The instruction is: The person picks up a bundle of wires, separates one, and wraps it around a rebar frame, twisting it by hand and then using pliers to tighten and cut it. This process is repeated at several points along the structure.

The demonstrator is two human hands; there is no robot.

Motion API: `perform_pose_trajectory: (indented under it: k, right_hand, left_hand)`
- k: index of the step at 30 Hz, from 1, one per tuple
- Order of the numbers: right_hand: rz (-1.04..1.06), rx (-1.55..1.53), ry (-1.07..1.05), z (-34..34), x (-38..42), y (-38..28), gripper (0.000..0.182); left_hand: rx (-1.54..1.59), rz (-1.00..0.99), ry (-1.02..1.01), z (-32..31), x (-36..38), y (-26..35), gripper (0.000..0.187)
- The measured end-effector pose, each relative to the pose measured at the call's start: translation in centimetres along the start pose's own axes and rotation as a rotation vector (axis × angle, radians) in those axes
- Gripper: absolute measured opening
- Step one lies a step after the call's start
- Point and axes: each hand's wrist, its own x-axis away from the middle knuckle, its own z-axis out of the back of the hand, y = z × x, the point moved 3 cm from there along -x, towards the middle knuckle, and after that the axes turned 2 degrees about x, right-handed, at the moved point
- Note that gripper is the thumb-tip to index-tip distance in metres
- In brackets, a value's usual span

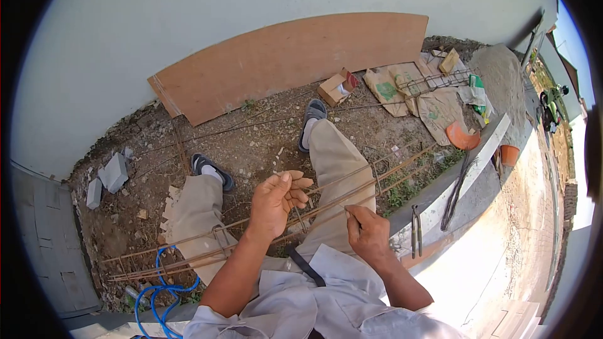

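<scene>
A long, narrow cage of rusty steel bars (339, 199) lies across my thighs, with bent stirrups (221, 236) around the bars. My left hand (274, 204) is raised over the middle of the cage, palm turned inward. Its fingers are loosely curled and apart, and I see nothing in them. Just below those fingers is another stirrup (301, 220). My right hand (369, 232) is on the near side of the bars, thumb and forefinger pinched together. Whatever that pinch holds, if anything, is too small to make out.
Pincers (416, 231) and a bundle of dark wire (455, 191) rest on the concrete ledge to my right. Blue hose (164, 289) coils at lower left. Grey blocks (113, 172), a cardboard box (338, 86), paper sacks (440, 113) and a plywood sheet (295, 56) surround my feet.
</scene>
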Motion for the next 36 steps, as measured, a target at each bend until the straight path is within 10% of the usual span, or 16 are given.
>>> perform_pose_trajectory:
  k: [20,26,36]
  right_hand:
    - [-0.211,-0.289,-0.192,3.9,-0.4,5.6,0.01]
    - [-0.402,-0.205,-0.565,3.7,-2.0,1.2,0.015]
    - [-0.12,-0.132,-0.809,1.8,-0.5,-1.7,0.034]
  left_hand:
    - [0.018,-0.118,0.038,2.9,-0.5,3.1,0.032]
    - [0.031,-0.075,0.015,1.6,-0.1,2.0,0.03]
    - [-0.458,-0.183,0.034,1.7,-0.8,5.1,0.026]
